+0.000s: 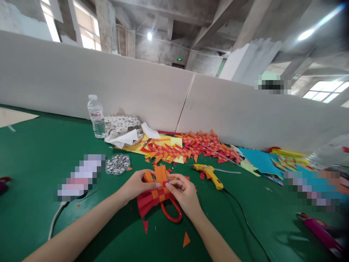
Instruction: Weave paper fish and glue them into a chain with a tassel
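A woven piece of red and orange paper strips lies on the green table in front of me. My left hand grips its left side, fingers curled round the orange strips. My right hand pinches the strips on its right side. Red-handled scissors lie partly under the woven piece, between my wrists. A yellow glue gun rests just right of my right hand, its black cord trailing toward me.
A pile of finished red-and-orange woven pieces lies along the white partition. A water bottle, a patterned cloth pouch, a dish of googly eyes, blue and yellow paper sheets and paper scraps are around.
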{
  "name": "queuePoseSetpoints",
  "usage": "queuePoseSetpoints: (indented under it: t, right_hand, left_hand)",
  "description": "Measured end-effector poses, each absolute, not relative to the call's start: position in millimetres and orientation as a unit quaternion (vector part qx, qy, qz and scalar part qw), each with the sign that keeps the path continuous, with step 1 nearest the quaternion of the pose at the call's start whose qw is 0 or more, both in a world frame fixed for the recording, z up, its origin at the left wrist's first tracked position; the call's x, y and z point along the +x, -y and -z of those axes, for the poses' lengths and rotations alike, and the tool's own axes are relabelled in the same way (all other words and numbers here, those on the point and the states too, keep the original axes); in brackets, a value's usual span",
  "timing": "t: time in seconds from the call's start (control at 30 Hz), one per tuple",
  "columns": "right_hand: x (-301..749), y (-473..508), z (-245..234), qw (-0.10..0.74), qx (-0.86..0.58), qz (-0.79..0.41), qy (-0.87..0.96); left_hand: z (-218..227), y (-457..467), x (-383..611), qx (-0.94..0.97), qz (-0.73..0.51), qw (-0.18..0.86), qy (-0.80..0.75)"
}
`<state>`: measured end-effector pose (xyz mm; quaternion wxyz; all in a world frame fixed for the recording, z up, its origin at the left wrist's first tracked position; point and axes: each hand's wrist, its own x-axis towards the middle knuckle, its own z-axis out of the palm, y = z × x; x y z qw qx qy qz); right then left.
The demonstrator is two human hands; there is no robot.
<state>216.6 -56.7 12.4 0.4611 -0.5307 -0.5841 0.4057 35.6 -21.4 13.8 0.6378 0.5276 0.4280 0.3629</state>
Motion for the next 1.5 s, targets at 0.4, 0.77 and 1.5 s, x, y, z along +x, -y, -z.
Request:
queuePoseSetpoints:
  t: [0.4,0.77,1.5]
  right_hand:
    - [217,56,-12,0.459,-0.537,-0.413,0.574]
    - [217,56,-12,0.449,-0.538,-0.422,0.575]
    - [216,55,-8,0.485,-0.497,-0.488,0.529]
  left_hand:
    - [-12,17,35,0.476,-0.383,0.674,-0.415]
    - [-13,13,25,0.530,-0.367,0.615,-0.454]
    - [-24,22,33,0.515,-0.371,0.667,-0.392]
